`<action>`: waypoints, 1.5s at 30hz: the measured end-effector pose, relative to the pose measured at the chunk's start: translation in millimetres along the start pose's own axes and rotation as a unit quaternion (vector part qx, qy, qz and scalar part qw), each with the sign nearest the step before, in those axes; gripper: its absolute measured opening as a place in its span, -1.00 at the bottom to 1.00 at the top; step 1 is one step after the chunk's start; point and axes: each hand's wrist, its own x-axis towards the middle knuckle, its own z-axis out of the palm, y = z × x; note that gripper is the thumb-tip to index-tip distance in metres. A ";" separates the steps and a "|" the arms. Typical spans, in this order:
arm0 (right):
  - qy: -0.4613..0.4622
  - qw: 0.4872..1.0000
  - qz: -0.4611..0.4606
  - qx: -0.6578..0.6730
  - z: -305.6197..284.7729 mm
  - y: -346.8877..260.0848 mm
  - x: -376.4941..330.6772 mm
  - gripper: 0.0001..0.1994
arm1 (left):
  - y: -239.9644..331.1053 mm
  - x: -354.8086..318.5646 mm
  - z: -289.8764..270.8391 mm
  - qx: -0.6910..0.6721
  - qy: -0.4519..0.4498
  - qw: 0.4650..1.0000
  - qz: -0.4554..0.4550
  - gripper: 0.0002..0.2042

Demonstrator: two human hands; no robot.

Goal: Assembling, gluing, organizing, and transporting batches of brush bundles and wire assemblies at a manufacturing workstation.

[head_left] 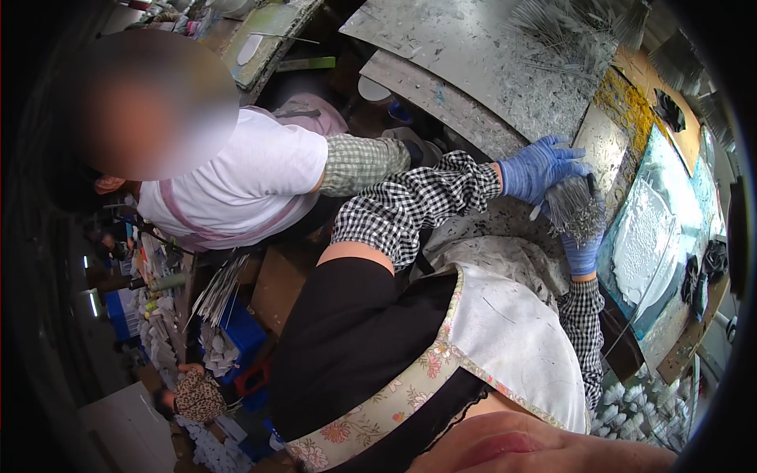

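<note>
With my right hand (582, 251) clamped low on the bundle of thin grey rods (574, 211) near the counter (473, 55) edge and my left hand (540, 167) spread open atop it, loose rods could slip out and scatter.

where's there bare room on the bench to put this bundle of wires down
Bare room shows on the grey metal sheet, left of the heap of thin wires and above the left hand. It is crowded around the right hand gripping the wire bundle, beside the white-coated tray.
</note>
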 end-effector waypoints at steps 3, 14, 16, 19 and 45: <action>-0.007 0.897 -0.091 -0.432 -1.2 -4.3 4.7 -0.51 | 5.5 -3.0 0.9 0.029 -0.055 0.996 -0.063 -0.09; -0.060 0.916 -0.106 -0.381 48.9 -30.2 -30.2 -0.39 | 44.6 -23.5 -12.8 -0.386 -0.037 0.909 -0.154 -0.08; -0.013 0.968 0.024 -0.251 49.3 -26.5 -50.5 -0.42 | 60.5 -39.7 -12.3 -0.434 -0.080 0.869 -0.222 -0.21; 0.029 0.973 0.216 -0.075 45.1 -19.9 -74.0 -0.46 | 77.7 -55.4 -8.5 -0.618 -0.173 0.635 -0.430 -0.53; 0.174 0.910 -0.042 -0.374 37.8 -80.0 -92.1 -0.56 | 66.5 -92.1 -72.3 -0.379 0.018 0.784 -0.491 -0.80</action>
